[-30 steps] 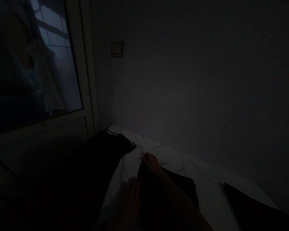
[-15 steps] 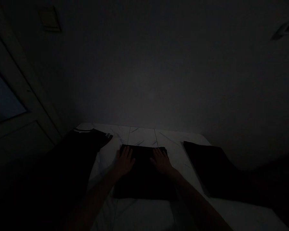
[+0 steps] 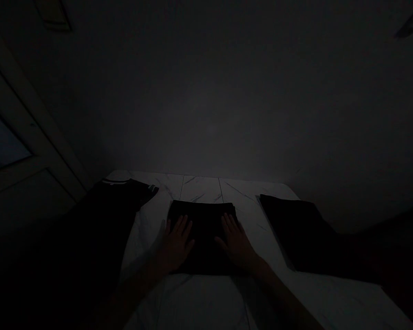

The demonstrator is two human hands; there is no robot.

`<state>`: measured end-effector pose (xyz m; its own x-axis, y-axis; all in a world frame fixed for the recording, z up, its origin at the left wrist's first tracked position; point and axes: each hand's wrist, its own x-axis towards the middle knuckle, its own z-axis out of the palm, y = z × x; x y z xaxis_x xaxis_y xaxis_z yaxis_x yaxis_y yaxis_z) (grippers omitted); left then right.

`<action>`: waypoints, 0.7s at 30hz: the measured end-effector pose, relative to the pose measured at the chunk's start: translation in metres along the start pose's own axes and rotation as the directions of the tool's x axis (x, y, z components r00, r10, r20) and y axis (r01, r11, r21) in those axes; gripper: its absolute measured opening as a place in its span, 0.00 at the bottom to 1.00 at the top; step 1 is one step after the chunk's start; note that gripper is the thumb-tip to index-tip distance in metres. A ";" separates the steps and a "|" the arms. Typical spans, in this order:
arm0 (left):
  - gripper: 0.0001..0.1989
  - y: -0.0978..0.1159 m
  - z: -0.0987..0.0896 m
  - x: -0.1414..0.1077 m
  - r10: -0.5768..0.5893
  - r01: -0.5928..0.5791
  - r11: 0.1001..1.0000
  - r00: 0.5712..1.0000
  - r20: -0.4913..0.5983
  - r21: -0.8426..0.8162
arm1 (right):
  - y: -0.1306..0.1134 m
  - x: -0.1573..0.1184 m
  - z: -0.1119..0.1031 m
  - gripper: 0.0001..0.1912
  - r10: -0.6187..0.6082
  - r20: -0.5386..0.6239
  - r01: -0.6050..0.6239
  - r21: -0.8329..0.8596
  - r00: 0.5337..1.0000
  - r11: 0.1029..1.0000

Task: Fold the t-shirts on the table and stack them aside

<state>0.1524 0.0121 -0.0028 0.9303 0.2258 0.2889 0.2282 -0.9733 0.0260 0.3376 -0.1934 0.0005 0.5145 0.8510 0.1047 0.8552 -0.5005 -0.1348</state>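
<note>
- White marble-patterned surface [image 3: 199, 190] under everything, its far edge against a plain wall [image 3: 206, 101]; glazed door [image 3: 30, 133] to the left
- Folded dark garment [image 3: 203, 233] in the middle, bare surface on both sides
- Left hand [image 3: 175, 245] and right hand [image 3: 236, 243] lie flat and apart on its near part (fingers spread, nothing gripped)
- Dark shirt [image 3: 124, 192] along the left edge; dark folded cloth [image 3: 296, 233] to the right

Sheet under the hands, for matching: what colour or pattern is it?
Sheet: white, thin grey veins, clearest at the far edge in the head view.
</note>
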 end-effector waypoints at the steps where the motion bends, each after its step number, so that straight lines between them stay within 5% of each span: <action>1: 0.28 0.003 0.002 -0.010 0.029 -0.029 1.000 1.000 0.003 -0.005 | -0.001 -0.011 0.004 0.41 -0.034 0.019 0.033 0.013 0.999 0.999; 10: 0.29 0.014 0.009 -0.049 0.077 -0.080 0.988 0.997 -0.028 -0.129 | -0.005 -0.062 0.027 0.35 0.004 -0.060 0.000 0.071 0.998 0.998; 13: 0.26 0.001 0.004 -0.042 -0.224 0.192 0.899 0.974 -0.035 -0.394 | 0.001 -0.065 0.020 0.33 0.192 -0.113 -0.169 0.184 0.975 0.968; 15: 0.27 -0.012 -0.005 -0.035 -0.525 0.448 0.650 0.849 0.063 -0.614 | 0.004 -0.062 0.009 0.34 0.358 -0.110 -0.325 0.241 0.927 0.915; 17: 0.29 -0.024 -0.017 -0.030 -0.690 0.590 0.279 0.671 0.269 -0.758 | 0.006 -0.057 -0.004 0.33 0.465 -0.011 -0.447 0.255 0.885 0.857; 19: 0.31 -0.033 -0.029 -0.029 -0.703 0.616 -0.045 0.540 0.463 -0.786 | 0.003 -0.052 -0.016 0.31 0.504 0.120 -0.518 0.248 0.855 0.819; 21: 0.30 -0.037 -0.038 -0.031 -0.665 0.629 -0.203 0.474 0.577 -0.750 | -0.001 -0.047 -0.023 0.25 0.518 0.199 -0.554 0.237 0.832 0.798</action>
<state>0.1044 0.0391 0.0238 0.4548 0.7783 -0.4329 0.3237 0.3084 0.8945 0.3139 -0.2365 0.0184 0.8589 0.4800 -0.1785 0.3827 -0.8332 -0.3991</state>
